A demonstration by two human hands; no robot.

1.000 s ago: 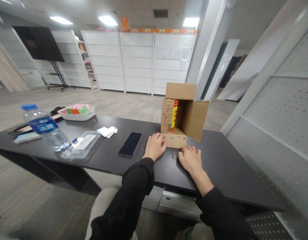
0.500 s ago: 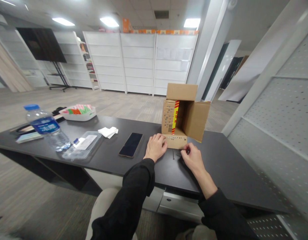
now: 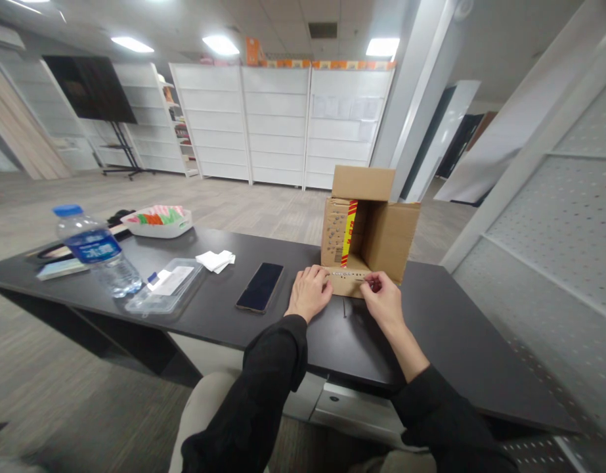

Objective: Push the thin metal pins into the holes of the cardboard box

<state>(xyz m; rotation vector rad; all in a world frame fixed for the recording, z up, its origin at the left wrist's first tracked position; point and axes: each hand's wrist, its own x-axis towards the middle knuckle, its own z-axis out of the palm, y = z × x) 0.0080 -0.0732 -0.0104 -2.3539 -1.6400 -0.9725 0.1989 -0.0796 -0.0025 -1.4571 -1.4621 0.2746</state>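
An open cardboard box [image 3: 389, 236] stands on its side on the dark table, its lower flap [image 3: 349, 286] folded out toward me. A row of small holes and shiny dots runs along that flap. My left hand [image 3: 310, 292] bends its fingers over the flap's left end, with the thumb at the near edge. Over the flap's right end, my right hand [image 3: 384, 302] pinches a thin dark screw-like piece [image 3: 360, 281], pointing left; most of it is hidden by the fingers. Another thin dark screw-like piece [image 3: 345, 307] shows just in front of the flap, between my hands.
Left of my hands lies a phone [image 3: 260, 287]. Beyond it are folded white tissues [image 3: 215, 261], a clear plastic case [image 3: 167, 289], a water bottle [image 3: 100, 249] and a white tray [image 3: 159, 229] of colourful packets. A perforated panel [image 3: 543, 263] borders the right side.
My right hand has risen from the table by the flap's near right corner to over the flap, and the thin piece in its fingers now shows. The left hand keeps its place on the flap.
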